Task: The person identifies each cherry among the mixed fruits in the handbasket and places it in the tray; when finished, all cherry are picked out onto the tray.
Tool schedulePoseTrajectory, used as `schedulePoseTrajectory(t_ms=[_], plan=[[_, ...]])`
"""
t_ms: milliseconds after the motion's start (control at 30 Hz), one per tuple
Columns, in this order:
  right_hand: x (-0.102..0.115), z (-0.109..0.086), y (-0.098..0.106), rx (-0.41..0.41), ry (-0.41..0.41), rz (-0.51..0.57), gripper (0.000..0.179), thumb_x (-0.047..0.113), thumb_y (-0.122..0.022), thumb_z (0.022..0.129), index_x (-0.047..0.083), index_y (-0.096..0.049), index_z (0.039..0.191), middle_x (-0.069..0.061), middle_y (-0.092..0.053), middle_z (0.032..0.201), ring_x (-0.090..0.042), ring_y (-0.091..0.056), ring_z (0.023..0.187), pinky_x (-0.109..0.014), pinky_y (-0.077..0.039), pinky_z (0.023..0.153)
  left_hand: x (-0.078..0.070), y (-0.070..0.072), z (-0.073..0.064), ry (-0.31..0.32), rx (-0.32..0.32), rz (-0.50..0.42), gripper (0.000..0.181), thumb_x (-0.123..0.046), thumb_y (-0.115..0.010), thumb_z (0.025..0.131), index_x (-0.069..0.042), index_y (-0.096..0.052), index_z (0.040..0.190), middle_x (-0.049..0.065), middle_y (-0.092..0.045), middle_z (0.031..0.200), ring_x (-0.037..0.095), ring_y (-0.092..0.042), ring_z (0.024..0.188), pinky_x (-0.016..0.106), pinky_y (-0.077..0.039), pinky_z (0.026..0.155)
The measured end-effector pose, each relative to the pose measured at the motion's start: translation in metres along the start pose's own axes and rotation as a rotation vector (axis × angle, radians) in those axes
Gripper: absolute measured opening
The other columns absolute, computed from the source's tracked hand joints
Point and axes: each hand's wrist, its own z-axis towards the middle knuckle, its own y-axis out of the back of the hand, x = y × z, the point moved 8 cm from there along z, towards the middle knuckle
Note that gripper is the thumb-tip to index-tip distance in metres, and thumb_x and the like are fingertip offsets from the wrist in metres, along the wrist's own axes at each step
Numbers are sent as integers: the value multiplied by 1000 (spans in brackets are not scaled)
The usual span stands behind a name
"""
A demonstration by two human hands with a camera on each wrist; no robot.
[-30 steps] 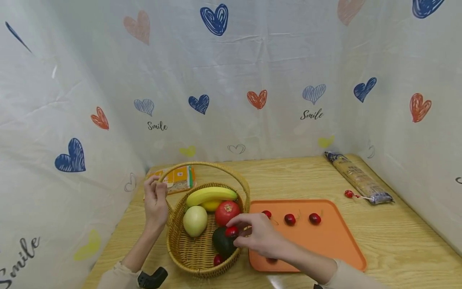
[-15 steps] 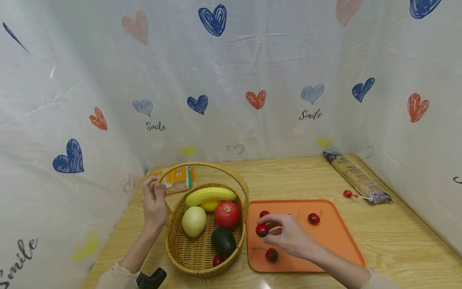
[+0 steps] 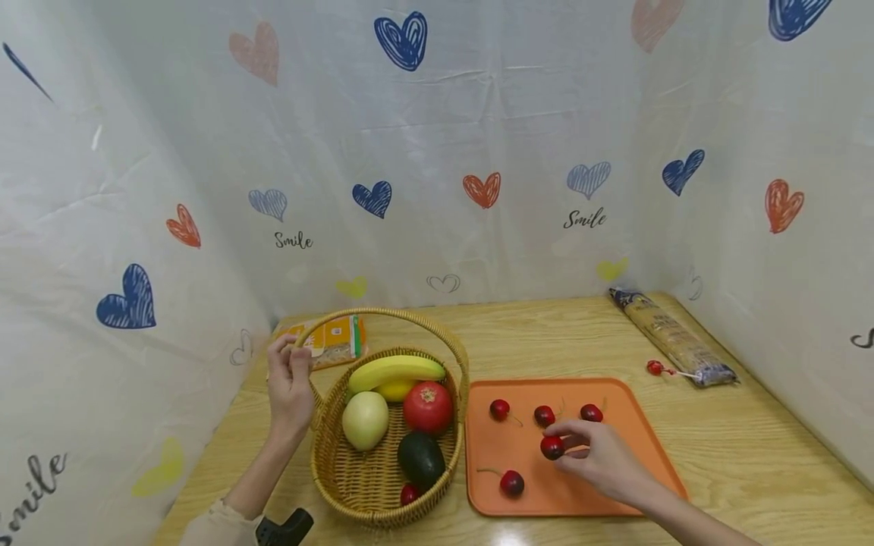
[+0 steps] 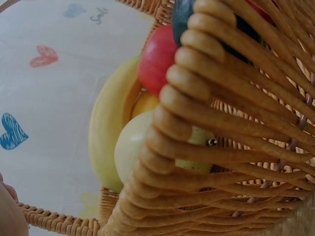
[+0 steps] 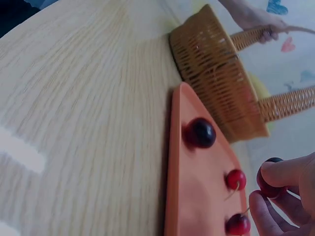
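While the right hand (image 3: 601, 462) pinches a cherry (image 3: 551, 447) over the orange tray (image 3: 642, 447), four more cherries lie on it; left hand (image 3: 288, 383) grips the handle of the wicker basket (image 3: 355, 485) beside it on the worktop (image 3: 751, 455)

The left hand (image 3: 290, 383) is raised with its forearm angled up from the lower left, fingers curled round the woven wicker basket handle (image 3: 382, 312). The right hand (image 3: 601, 459) reaches in low from the lower right, its forearm stretched forward, fingertips (image 5: 275, 169) pinching a small dark red cherry (image 3: 551, 447).
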Motion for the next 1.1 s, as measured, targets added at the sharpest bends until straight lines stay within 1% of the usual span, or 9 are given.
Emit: schedulePoseTrajectory(t_ms=[100, 167, 267, 333, 433, 600, 700, 867, 1100], plan=[[-12, -6, 7, -14, -31, 7, 37, 7, -75, 78, -2, -63, 112, -12, -63, 106, -24, -62, 88, -28, -52, 72, 1, 0, 0, -3, 2, -13, 21, -7, -33, 103, 9, -33, 118, 3, -42, 76, 9, -29, 55, 25, -27, 52], [-19, -10, 10, -11, -30, 4, 38, 6, -75, 78, -5, -63, 112, -14, -63, 106, -24, -63, 88, -28, -52, 72, 2, 1, 0, -2, 1, -14, 21, -7, -33, 103, 9, -33, 118, -1, -42, 76, 9, -30, 56, 25, -28, 53], [-27, -15, 12, -3, -31, -12, 37, 4, -76, 76, -6, -63, 110, -16, -65, 104, -23, -64, 86, -28, -53, 71, 2, 1, 0, 1, -1, -10, 21, -7, -34, 103, 8, -33, 118, -2, -42, 77, 10, -30, 56, 25, -28, 53], [-33, -18, 12, 0, -41, -28, 36, 3, -76, 75, -6, -64, 108, -15, -66, 102, -21, -64, 85, -28, -53, 70, 2, 1, 0, 3, -1, 1, 22, -8, -34, 103, 8, -33, 118, -3, -42, 77, 9, -30, 56, 25, -29, 54], [-40, -20, 10, -5, -69, -76, 35, 4, -77, 74, -1, -66, 107, -10, -67, 99, -17, -63, 82, -26, -52, 68, 0, 1, 0, 7, -2, 17, 22, -8, -33, 104, 9, -34, 118, -3, -43, 78, 8, -31, 56, 25, -29, 53], [-43, -22, 2, 10, -48, -128, 34, 5, -76, 72, 3, -66, 105, -4, -67, 95, -9, -62, 78, -24, -50, 65, -2, 1, -1, 16, -9, 40, 23, -9, -32, 104, 9, -34, 117, -5, -44, 79, 7, -31, 55, 25, -29, 52], [-44, -23, -1, 13, -36, -140, 35, 5, -76, 71, 4, -66, 105, -2, -66, 90, -6, -60, 73, -24, -49, 62, -3, 0, -1, 15, -7, 38, 22, -9, -31, 104, 9, -34, 117, -5, -44, 79, 7, -30, 54, 25, -29, 52], [-46, -23, -5, 17, -48, -145, 35, 5, -77, 72, 5, -66, 105, 0, -64, 83, -6, -58, 65, -24, -48, 58, 0, 1, -1, 8, -4, 12, 21, -8, -32, 104, 8, -34, 117, -4, -43, 78, 7, -29, 53, 26, -28, 51], [-46, -23, -7, 10, -45, -157, 34, 5, -77, 72, 5, -66, 104, 1, -64, 81, -6, -57, 63, -24, -47, 57, 2, 1, 0, -12, 3, -10, 21, -6, -33, 103, 9, -34, 118, -3, -42, 76, 8, -27, 52, 26, -26, 49]])
